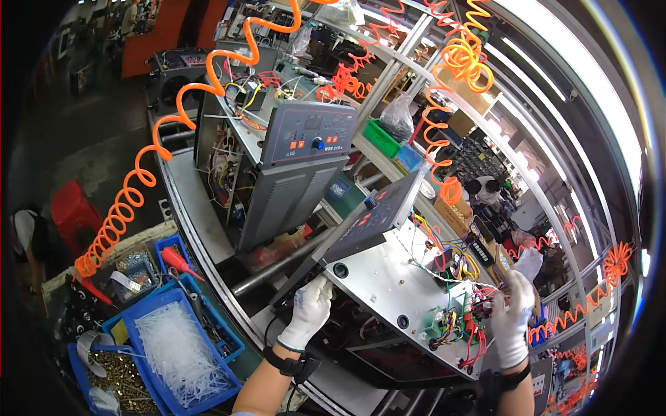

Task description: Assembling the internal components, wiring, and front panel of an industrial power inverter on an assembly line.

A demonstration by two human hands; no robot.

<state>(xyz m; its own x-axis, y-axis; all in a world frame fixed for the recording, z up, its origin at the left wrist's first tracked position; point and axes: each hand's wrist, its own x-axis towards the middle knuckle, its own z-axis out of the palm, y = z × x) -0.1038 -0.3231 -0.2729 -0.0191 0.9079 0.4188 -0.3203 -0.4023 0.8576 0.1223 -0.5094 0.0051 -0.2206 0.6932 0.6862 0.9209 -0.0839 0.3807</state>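
Note:
A machine housing with a pale metal plate (374, 277) on top and a dark grey control panel (364, 225) at its left end stands before me. My left hand (311, 313), in a white glove, is at the panel's lower corner. Its fingers are curled, and what they may hold is hidden. My right hand (512, 320), also gloved, is raised at the right end of the plate, thumb and fingers apart. Beside it are bundled red wires (474, 340) and a green terminal part (435, 323). A white twisted wire (444, 279) runs across the plate toward this hand.
A second grey machine (295, 191) stands farther back on the roller line. At lower left, a blue tray (149, 347) of white plastic strips sits beside brass-coloured screws (123, 380). A red-handled tool (179, 262) lies nearby. Orange coiled hoses (142, 173) hang overhead.

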